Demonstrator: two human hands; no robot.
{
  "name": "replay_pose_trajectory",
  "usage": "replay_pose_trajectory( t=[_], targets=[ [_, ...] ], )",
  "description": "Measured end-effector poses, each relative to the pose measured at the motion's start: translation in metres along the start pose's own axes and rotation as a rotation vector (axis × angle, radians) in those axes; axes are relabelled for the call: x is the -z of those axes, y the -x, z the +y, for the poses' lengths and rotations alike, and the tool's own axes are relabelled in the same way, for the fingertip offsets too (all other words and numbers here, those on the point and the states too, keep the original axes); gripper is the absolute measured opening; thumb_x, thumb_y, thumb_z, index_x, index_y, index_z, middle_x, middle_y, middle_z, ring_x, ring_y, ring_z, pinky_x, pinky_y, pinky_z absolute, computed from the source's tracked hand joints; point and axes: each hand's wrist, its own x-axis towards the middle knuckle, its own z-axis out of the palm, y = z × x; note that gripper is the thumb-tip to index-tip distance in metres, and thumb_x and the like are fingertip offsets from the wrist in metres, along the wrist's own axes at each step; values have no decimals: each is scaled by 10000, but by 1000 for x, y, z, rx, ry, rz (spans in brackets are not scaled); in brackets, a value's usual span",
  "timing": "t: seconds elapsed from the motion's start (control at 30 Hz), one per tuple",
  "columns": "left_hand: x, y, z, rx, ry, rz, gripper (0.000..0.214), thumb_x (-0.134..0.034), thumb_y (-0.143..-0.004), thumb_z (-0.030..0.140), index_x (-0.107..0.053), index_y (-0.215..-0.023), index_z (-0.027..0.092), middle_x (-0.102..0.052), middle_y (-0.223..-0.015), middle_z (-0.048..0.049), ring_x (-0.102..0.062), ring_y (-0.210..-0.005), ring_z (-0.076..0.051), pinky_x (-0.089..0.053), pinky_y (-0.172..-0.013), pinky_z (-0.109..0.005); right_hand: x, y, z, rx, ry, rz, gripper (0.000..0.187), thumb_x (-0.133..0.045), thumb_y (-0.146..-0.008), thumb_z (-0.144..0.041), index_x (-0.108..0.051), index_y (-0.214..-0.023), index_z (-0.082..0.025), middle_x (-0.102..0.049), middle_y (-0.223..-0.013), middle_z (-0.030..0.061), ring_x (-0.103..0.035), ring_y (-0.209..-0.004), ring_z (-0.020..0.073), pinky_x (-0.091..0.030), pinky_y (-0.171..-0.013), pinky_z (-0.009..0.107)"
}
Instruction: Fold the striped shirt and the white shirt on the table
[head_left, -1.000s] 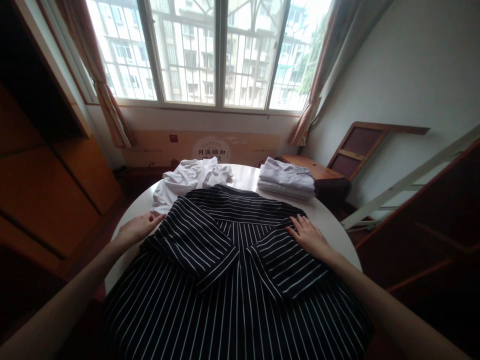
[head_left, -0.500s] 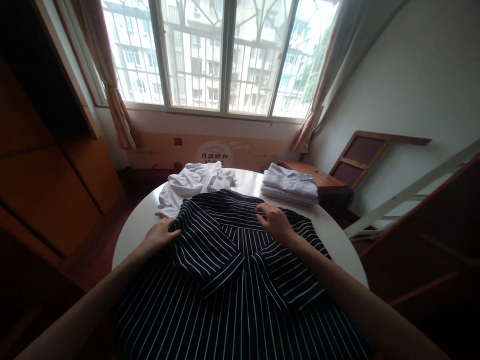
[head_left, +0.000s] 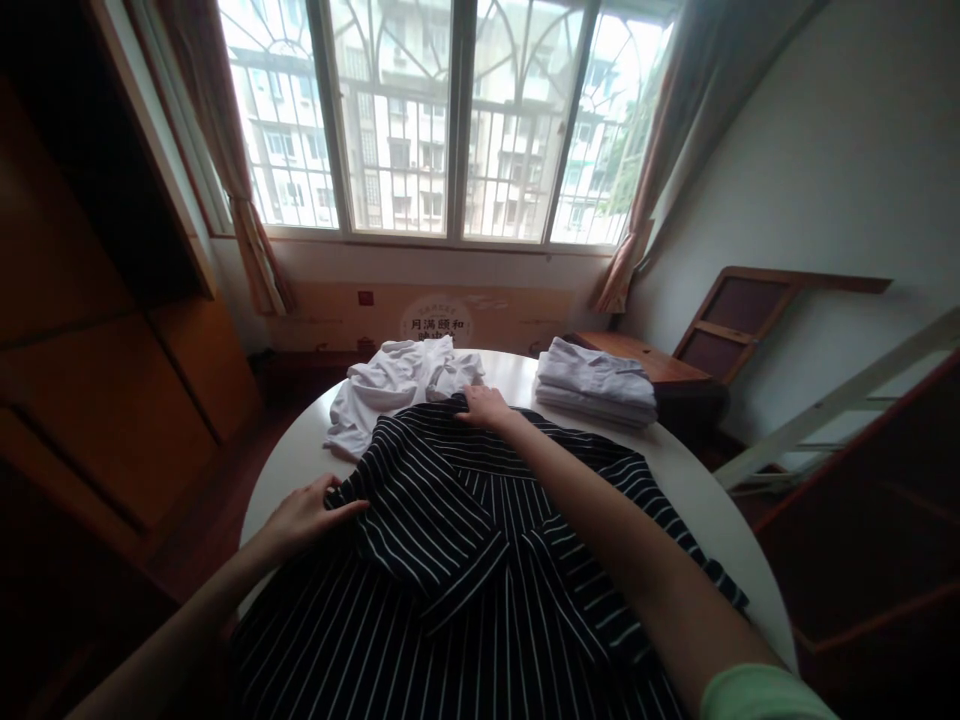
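Observation:
A black shirt (head_left: 450,490) with white stripes lies spread over a round white table (head_left: 281,470), its sleeves folded inward across the back. At the shirt's left edge is my left hand (head_left: 307,515), with the thumb on top of the cloth and the fingers curled at the edge. My right hand (head_left: 484,405) reaches across to the collar at the far end, its fingers closed on the collar edge. My right forearm covers part of the right sleeve. The lower part of the shirt runs out of view at the bottom.
A crumpled white garment (head_left: 397,385) lies at the table's far left. Folded white clothes (head_left: 596,380) are stacked at the far right. Beyond them stands a low wooden table (head_left: 645,355). A white ladder (head_left: 840,410) leans on the right, and wooden cabinets (head_left: 82,420) are on the left.
My right hand has moved left and away from me to the collar. My left hand has slid slightly down along the shirt's left edge. The view has shifted a little.

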Motion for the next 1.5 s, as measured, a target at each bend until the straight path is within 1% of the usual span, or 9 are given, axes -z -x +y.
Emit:
replay_pose_trajectory(
  t=[0.13, 0.27, 0.43, 0.7, 0.87, 0.97, 1.13, 1.33, 1.5],
  targets=[
    [13, 21, -24, -32, 224, -277, 463, -571, -625, 569, -614, -836, 159, -674, -864, -38, -595, -866, -258, -461, -717, -301, 8, 35, 55, -137, 11, -22, 326, -499, -849, -322, -503, -1129, -154, -531, -1122, 73, -549, -944, 188, -474, -785, 392],
    [15, 37, -34, -40, 364, -472, 431, -603, -631, 500, -637, -906, 171, -673, -930, -29, -586, -918, -257, -471, -760, -302, 8, 77, 104, -250, 33, -41, 278, -459, -864, -336, -558, -1030, -136, -570, -1042, 88, -559, -866, 167, -463, -750, 322],
    [17, 39, -25, -7, 373, -277, 470, -552, -607, 541, -644, -927, 209, -666, -992, -28, -542, -1028, -287, -434, -876, -346, 1, 130, 154, -430, 124, -101, 302, -381, -884, -349, -581, -798, -141, -628, -786, 76, -575, -693, 159, -366, -589, 245],
    [1, -1, -14, -3, 165, 3, 379, -454, -589, 521, -551, -748, 190, -660, -808, -52, -595, -832, -259, -461, -759, -333, 7, 211, 176, -568, 292, -202, 320, -289, -907, -336, -558, -900, -164, -653, -886, 121, -616, -804, 235, -362, -598, 286],
    [-11, -31, 2, -70, 100, 79, 282, -430, -598, 414, -510, -748, 189, -641, -793, -58, -594, -781, -245, -446, -726, -332, 28, 246, 197, -688, 312, -412, 305, -346, -882, -339, -592, -879, -158, -647, -953, 142, -603, -890, 259, -397, -662, 317],
    [-16, -39, 4, -113, 131, 25, 307, -456, -586, 423, -520, -766, 183, -642, -785, -53, -597, -766, -236, -446, -708, -317, 55, 231, 193, -708, 312, -493, 229, -517, -790, -357, -614, -834, -154, -640, -971, 143, -601, -898, 267, -409, -653, 307],
    [-9, -30, -4, -49, 8, 10, 281, -404, -599, 424, -525, -672, 181, -620, -696, -43, -584, -709, -224, -427, -654, -304, 77, 148, 134, -490, 202, -171, 319, -429, -840, -406, -598, -929, -151, -654, -913, 122, -607, -842, 231, -412, -666, 281],
    [9, 2, -16, 17, -23, -101, 411, -452, -633, 570, -536, -705, 174, -594, -664, -23, -561, -673, -205, -404, -585, -273, 32, 43, 51, -61, -16, 9, 324, -461, -823, -199, -524, -1138, -163, -588, -1135, 91, -533, -1019, 185, -388, -838, 259],
    [16, 26, -37, 6, 95, -194, 390, -479, -650, 555, -550, -688, 173, -609, -713, -25, -563, -705, -198, -429, -624, -270, -12, -9, 11, 219, 135, -68, 533, -532, -757, -161, -420, -1278, -191, -382, -1344, 135, -385, -1184, 265, -336, -929, 367]
  ],
)
